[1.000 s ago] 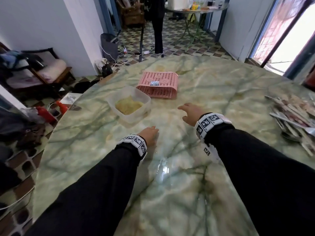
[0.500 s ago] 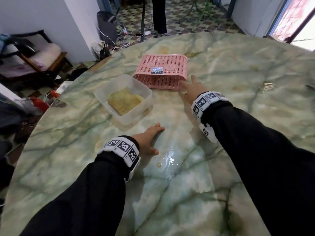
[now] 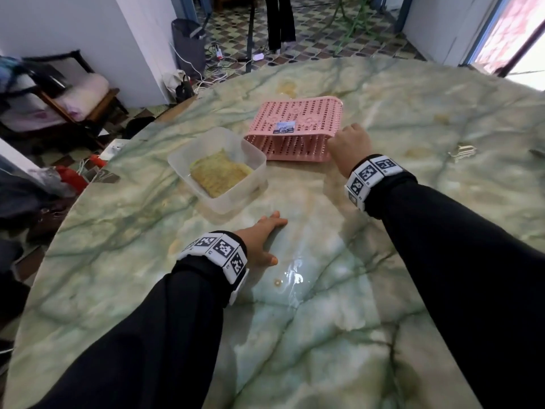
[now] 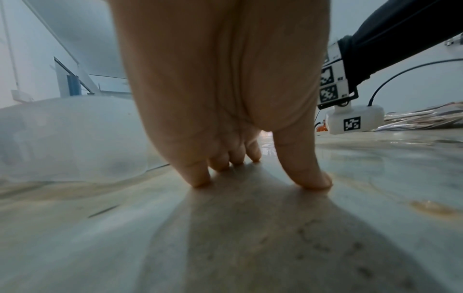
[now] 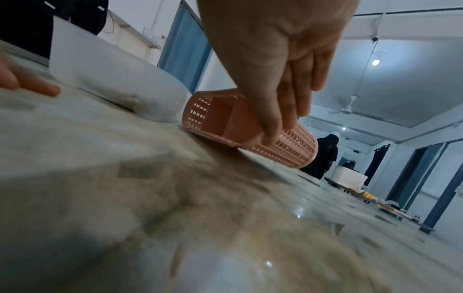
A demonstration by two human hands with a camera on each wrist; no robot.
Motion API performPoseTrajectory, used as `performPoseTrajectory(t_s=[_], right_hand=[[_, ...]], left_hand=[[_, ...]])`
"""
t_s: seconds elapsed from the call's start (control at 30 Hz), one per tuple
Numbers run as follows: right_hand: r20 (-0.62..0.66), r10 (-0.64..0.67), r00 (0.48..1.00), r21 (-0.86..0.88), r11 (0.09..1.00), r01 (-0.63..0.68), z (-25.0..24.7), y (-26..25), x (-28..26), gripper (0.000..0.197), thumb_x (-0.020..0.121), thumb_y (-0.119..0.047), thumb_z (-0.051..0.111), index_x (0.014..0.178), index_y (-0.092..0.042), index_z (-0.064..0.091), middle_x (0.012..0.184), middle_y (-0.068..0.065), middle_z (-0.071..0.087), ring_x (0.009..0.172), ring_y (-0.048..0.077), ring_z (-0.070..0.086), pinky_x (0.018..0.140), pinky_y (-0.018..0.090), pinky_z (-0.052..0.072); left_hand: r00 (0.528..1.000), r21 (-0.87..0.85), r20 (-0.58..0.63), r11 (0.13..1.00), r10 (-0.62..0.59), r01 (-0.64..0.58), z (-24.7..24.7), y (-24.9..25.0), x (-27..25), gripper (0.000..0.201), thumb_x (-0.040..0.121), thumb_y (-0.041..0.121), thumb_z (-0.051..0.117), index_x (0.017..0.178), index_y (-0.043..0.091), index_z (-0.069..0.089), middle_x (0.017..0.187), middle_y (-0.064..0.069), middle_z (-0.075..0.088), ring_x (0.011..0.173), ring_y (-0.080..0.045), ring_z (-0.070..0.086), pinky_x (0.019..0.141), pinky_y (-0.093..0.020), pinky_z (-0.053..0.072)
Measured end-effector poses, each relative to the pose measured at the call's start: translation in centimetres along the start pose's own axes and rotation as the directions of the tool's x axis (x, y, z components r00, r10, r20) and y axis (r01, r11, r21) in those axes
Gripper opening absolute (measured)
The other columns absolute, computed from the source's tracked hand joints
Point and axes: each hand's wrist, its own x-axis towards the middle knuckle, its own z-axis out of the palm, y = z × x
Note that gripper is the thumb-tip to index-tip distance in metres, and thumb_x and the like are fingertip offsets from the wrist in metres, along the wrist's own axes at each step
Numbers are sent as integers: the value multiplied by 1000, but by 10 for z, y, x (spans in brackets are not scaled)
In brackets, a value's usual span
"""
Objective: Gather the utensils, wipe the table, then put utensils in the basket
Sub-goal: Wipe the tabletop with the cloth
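Note:
The pink perforated basket (image 3: 298,125) lies on its side on the green marble table (image 3: 324,335), its mouth facing me. My right hand (image 3: 349,146) is at its near right corner; in the right wrist view the thumb (image 5: 268,134) sits on the basket (image 5: 288,142) rim with the fingers over the outer wall, pinching it. My left hand (image 3: 262,240) lies flat on the table, fingertips (image 4: 308,178) pressing the marble, holding nothing. A pile of utensils (image 4: 426,121) shows far right, past the right wrist.
A clear plastic tub (image 3: 236,202) holding a yellow cloth (image 3: 219,174) stands just left of the basket. Wet patches (image 3: 292,276) glisten on the table near the left hand. Beyond the table's far left edge are a chair (image 3: 73,98), cables and clutter on the floor.
My right hand has reached forward across the table and taken hold of the basket's corner. The left hand has spread flat on the marble. The view has swung left, away from the utensils.

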Motion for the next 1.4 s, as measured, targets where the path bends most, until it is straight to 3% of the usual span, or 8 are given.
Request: performPoseTrajectory(t_s=[0.07, 0.23, 0.43, 0.53, 0.7, 0.9, 1.0, 1.4], right_hand=[[-62, -62, 996, 33, 997, 64, 3, 14, -9, 18, 35, -26, 80, 40, -20, 64, 37, -6, 53, 39, 9, 55, 50, 13, 42], [-257, -56, 965, 50, 996, 71, -16, 39, -42, 25, 65, -14, 40, 48, -18, 58, 45, -3, 56, 40, 15, 55, 47, 17, 41], [-321, 266, 909, 473, 876, -90, -38, 72, -114, 23, 83, -11, 42, 76, -2, 62, 67, 15, 63, 52, 28, 62, 45, 29, 46], [-222, 505, 834, 690, 686, -231, -28, 97, -161, 26, 97, -16, 43, 109, 2, 56, 102, 23, 63, 90, 37, 61, 73, 39, 44], [-67, 769, 636, 835, 392, -386, -7, 136, -236, 28, 94, -20, 52, 102, 4, 61, 100, 26, 65, 94, 39, 60, 79, 40, 40], [212, 850, 483, 868, 64, -492, 41, 170, -305, 32, 92, -22, 55, 105, 6, 63, 103, 29, 64, 103, 41, 58, 87, 38, 40], [270, 846, 459, 868, -7, -496, 58, 181, -327, 30, 92, -19, 55, 107, 7, 62, 89, 20, 63, 102, 36, 57, 85, 30, 35], [417, 795, 441, 789, -75, -610, 104, 216, -374, 30, 92, -16, 53, 111, 7, 61, 115, 27, 62, 110, 39, 56, 93, 37, 40]], left_hand=[[1000, 5, -2, 1000, 0, 0, 0, 0, 0, 86, 85, 15, 65, 149, 22, 8, 157, 5, -8, 146, -13, -4, 119, -31, 9], [1000, 51, -3, 999, -7, 7, -2, 4, -6, 83, 86, 16, 63, 149, 22, 8, 158, 3, -7, 146, -13, -2, 116, -28, 10], [987, 264, -164, 964, 6, 38, 7, 37, -10, 73, 89, 10, 57, 148, 13, 13, 158, -8, 0, 146, -20, 5, 116, -26, 9], [966, 228, -243, 973, 85, -28, 35, 70, -16, 53, 100, 15, 36, 148, 17, 15, 158, -5, 5, 145, -18, 9, 116, -28, 10], [951, 201, -201, 960, 237, -196, 81, 134, -34, 56, 95, 17, 44, 146, 13, 22, 156, -7, 13, 144, -19, 16, 114, -25, 13], [955, 148, -90, 952, 284, -270, 124, 188, -49, 69, 86, 18, 62, 145, 13, 27, 155, -7, 15, 143, -18, 19, 115, -26, 18], [953, 167, -62, 944, 297, -284, 145, 212, -51, 74, 84, 22, 66, 145, 11, 26, 156, -7, 16, 143, -18, 17, 113, -24, 13], [971, 182, -88, 962, 221, -202, 183, 247, -52, 79, 62, 28, 83, 129, 11, 46, 140, -12, 31, 129, -25, 37, 106, -28, 34]])
